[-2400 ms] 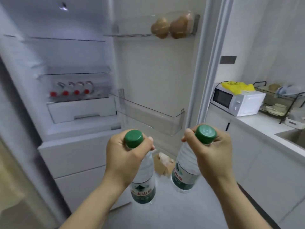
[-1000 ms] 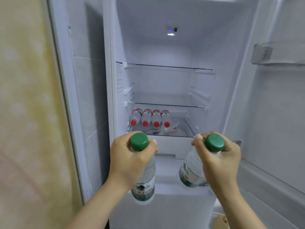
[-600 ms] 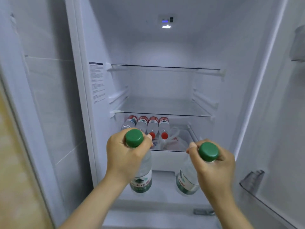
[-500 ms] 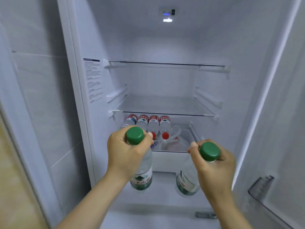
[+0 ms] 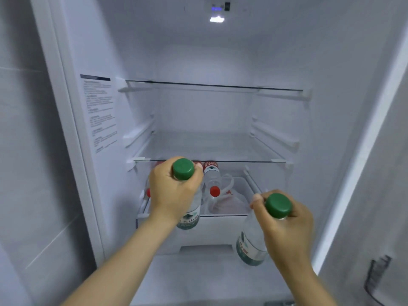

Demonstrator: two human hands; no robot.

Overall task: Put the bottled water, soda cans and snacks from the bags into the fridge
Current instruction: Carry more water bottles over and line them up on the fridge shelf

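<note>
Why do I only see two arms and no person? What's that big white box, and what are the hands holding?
There is one picture. It comes from a camera worn on a person's head, so you see what they see: their own arms reaching forward. The big white box is an open fridge. Each hand grips a green-capped water bottle near its top: the left hand has the left bottle, and the right hand has the right bottle. Under the glass shelf, a drawer holds a red-capped bottle lying down and a thin bag. More may be hidden behind the left hand.
</note>
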